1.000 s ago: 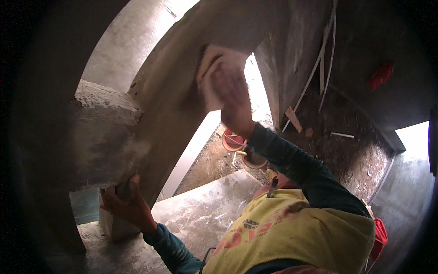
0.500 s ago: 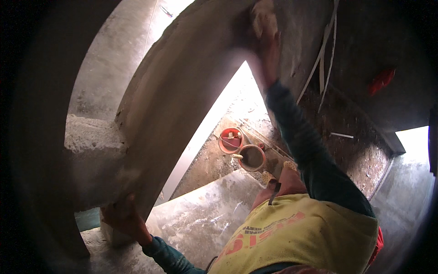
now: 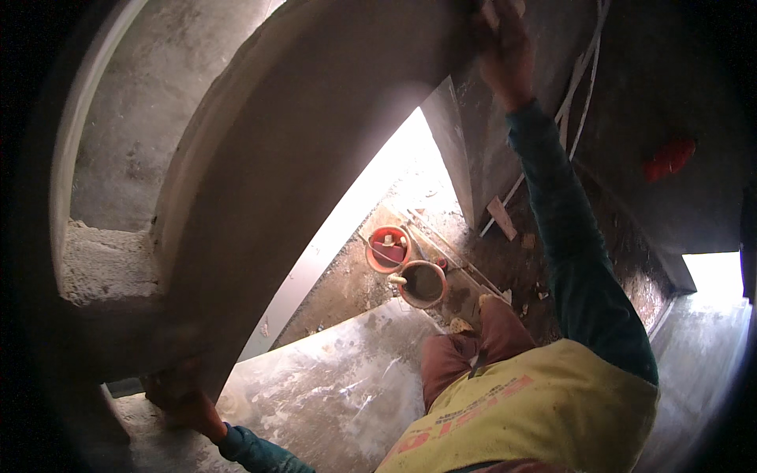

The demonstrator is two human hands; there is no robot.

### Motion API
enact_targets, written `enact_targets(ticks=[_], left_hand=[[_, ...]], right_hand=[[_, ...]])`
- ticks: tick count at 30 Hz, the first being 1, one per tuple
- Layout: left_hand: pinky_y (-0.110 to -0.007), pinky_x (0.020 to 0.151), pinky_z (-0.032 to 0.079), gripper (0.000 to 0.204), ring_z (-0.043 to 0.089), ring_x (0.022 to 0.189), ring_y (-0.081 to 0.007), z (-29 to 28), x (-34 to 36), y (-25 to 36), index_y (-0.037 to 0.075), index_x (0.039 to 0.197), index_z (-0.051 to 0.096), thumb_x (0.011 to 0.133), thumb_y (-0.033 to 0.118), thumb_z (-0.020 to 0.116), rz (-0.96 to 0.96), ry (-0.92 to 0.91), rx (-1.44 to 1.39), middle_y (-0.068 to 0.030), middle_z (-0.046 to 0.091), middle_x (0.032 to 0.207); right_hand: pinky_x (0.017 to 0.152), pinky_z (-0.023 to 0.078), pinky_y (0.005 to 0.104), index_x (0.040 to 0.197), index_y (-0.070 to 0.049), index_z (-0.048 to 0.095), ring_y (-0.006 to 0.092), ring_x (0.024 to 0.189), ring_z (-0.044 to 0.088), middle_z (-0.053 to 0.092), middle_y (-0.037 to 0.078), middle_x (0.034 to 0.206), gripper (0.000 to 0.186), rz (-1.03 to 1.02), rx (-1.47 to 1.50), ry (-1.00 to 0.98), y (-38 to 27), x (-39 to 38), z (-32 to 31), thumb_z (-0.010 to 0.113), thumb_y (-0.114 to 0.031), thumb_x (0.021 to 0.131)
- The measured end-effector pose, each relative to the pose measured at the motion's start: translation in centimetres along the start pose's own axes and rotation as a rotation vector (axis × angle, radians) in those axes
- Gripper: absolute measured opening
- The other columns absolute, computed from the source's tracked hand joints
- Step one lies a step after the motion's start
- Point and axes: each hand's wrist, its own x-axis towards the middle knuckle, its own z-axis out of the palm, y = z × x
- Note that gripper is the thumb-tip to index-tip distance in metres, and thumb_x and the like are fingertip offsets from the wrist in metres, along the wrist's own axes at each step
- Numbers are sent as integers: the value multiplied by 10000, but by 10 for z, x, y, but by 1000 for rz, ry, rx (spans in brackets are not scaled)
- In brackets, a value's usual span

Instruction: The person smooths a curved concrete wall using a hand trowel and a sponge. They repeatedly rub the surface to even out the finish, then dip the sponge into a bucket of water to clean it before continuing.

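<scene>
Concrete beam (image 3: 260, 165), head view: a smooth grey member slanting from lower left to the upper edge. Compared with one second ago, the right hand (image 3: 506, 57) has left the middle of the beam's face and now lies at its upper right end; its fingers are bent over a pale pad (image 3: 517, 7), partly cut off by the frame. The left hand (image 3: 180, 400) remains at the beam's shadowed lower end; how far it is closed cannot be told. Surface: the beam's face is even, while a short crosspiece (image 3: 108, 264) at left is rough on top. Room: two orange buckets (image 3: 388, 249) stand close together on a littered floor (image 3: 335, 296), beside a stained pale slab (image 3: 339, 370); a red object (image 3: 669, 159) shows against the dark right side.
</scene>
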Motion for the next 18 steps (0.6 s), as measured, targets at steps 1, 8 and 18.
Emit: enact_targets(ticks=[1, 8, 18], left_hand=[[-537, 1148, 430, 770, 546, 1334, -406, 1, -5, 5, 26, 1468, 514, 898, 457, 802, -29, 47, 1, -207, 522, 1493], [-503, 1185, 387, 614, 537, 1352, -413, 36, -36, 70, -1, 1460, 535, 983, 333, 729, 430, 349, 283, -230, 510, 1525], [-433, 1182, 415, 450, 554, 1369, -326, 84, -51, 39, 102, 1533, 482, 1083, 89, 472, 674, 497, 915, -195, 539, 1510]], right_hand=[[1149, 421, 395, 1519, -103, 511, 384, 1410, 505, 570, 181, 1491, 474, -158, -122, -16, 7, -6, 1, 531, -228, 1062], [1250, 274, 480, 1546, -126, 490, 299, 1517, 379, 445, 125, 1614, 580, -202, -33, 42, 31, 0, 1, 512, -171, 968], [1275, 190, 492, 1575, -128, 445, 300, 1566, 273, 342, 146, 1672, 570, -264, 182, -143, 7, 8, -9, 337, -458, 1122]])
